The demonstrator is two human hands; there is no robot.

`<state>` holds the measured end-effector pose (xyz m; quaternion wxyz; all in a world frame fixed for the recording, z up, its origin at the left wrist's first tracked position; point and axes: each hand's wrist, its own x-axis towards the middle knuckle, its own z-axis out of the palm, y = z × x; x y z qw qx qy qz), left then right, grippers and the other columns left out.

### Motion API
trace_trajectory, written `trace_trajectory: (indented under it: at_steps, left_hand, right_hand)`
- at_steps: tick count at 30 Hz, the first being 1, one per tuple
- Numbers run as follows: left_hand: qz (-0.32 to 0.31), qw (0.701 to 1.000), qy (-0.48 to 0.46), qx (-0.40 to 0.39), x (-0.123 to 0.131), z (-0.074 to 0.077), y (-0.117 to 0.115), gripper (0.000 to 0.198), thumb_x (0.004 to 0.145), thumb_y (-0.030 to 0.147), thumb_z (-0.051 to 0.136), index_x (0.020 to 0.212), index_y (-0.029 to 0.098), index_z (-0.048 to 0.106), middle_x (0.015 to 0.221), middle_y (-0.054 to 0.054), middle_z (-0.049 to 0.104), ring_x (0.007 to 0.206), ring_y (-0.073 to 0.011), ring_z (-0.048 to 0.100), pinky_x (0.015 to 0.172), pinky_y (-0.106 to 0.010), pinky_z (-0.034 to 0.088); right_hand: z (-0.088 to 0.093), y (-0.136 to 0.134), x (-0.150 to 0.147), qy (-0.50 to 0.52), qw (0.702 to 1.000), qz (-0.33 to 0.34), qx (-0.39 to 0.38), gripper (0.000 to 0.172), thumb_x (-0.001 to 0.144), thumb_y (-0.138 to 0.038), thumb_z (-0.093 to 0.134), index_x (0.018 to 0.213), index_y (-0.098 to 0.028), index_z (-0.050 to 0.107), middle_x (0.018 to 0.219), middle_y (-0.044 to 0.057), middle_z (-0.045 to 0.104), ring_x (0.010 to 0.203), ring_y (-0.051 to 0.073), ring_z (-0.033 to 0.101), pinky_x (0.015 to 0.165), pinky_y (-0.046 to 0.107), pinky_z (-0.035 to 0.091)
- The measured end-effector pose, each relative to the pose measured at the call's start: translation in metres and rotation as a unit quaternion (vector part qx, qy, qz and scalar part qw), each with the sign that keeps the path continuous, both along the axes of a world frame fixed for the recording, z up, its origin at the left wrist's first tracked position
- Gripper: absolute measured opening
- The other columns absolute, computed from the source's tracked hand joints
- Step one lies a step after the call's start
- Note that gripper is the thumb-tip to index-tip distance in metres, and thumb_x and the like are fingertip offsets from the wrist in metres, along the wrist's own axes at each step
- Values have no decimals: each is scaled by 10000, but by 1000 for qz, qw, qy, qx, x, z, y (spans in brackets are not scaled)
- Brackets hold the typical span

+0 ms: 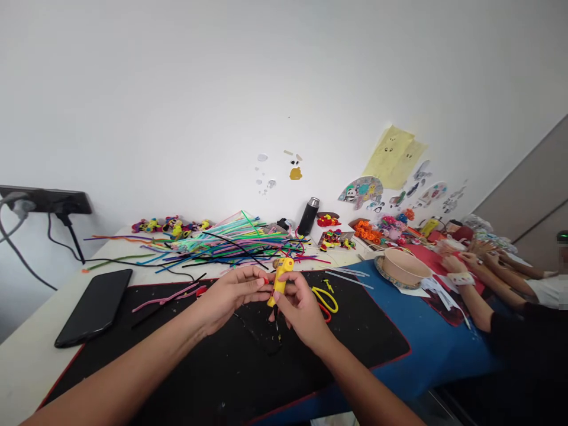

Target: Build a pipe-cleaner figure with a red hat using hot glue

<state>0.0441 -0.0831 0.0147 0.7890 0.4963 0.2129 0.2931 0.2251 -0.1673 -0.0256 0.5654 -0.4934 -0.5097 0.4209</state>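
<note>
Over the black mat (204,367), my right hand (304,305) is wrapped round a yellow glue gun (280,281), which stands roughly upright. My left hand (233,293) pinches a small red piece (265,281) between thumb and fingertips, close beside the glue gun. A dark cord-like strand runs below the right hand; where it ends is unclear. Just right of that hand lie scissors with yellow and red handles (327,300), their blades hidden. Pink pipe cleaners (164,300) rest on the mat to the left.
Behind the mat is a heap of coloured pipe cleaners (235,242), with a black thermos (308,217) beside it. A black phone (94,307) lies left. A round tan container (406,266) stands right, near co-workers' arms (479,296). A power strip (48,201) is on the wall.
</note>
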Motion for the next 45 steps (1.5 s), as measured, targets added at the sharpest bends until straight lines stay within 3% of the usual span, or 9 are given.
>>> trace_trajectory:
  at_steps: [7,14,19,26,30,32,35,39,45]
  left_hand:
    - [25,999,-15,14,-2,1,-12,255,790,402,857,869,198,726,1217,-92,737,1089,-254,674,1048,-392,478]
    - [32,994,18,103,0,-5,-12,282,835,467,804,885,212,694,951,-51,732,995,-237,649,979,-368,459]
    - [25,986,12,167,-5,7,-12,271,896,462,745,870,211,646,1020,-58,725,920,-221,654,879,-355,508]
    - [9,985,23,170,-3,7,-5,330,880,514,744,880,209,617,835,-23,683,732,-198,657,671,-317,522]
    - [13,989,35,142,-2,4,4,339,855,518,767,878,212,623,855,-49,718,777,-230,681,683,-340,533]
    - [40,989,39,136,-5,7,12,316,844,495,786,863,209,654,939,-78,747,871,-250,694,769,-364,543]
    - [149,978,36,138,-13,13,30,272,787,435,849,810,194,723,1070,-89,752,1011,-245,673,906,-345,508]
    - [286,955,-16,78,-25,13,61,302,653,356,942,823,172,774,828,-34,723,791,-163,634,775,-277,498]
    - [303,953,-26,14,-32,-6,91,296,660,251,945,892,138,799,797,-38,738,719,-127,651,714,-242,530]
  right_hand:
    - [4,3,3,76,996,5,-44,488,834,-512,779,966,-251,389,702,-61,671,483,167,703,309,135,322]
    - [-3,14,5,180,980,15,-85,515,784,-498,831,995,-224,449,695,-33,696,450,151,684,312,136,281]
    - [1,22,-3,235,966,68,-84,518,772,-417,853,1125,-191,549,767,-21,697,508,142,704,320,140,276]
    - [-13,42,-17,216,967,105,-89,271,789,-347,742,932,-137,650,581,-13,617,473,162,671,329,164,314]
    - [-23,57,-16,200,970,109,-87,306,830,-421,715,933,-135,680,645,13,665,443,144,648,331,173,329]
    - [-21,68,-13,184,972,113,-88,373,856,-494,702,927,-128,687,724,51,721,439,136,647,331,175,323]
    - [-10,88,-13,179,975,96,-91,454,854,-568,692,954,-125,692,733,75,754,460,154,667,338,180,315]
    - [2,116,-21,193,975,91,-63,458,827,-560,722,972,-126,694,730,68,767,453,144,647,389,204,382]
    - [-26,126,-26,186,969,137,-87,535,852,-564,701,1156,-125,665,836,106,793,461,163,673,343,185,311]
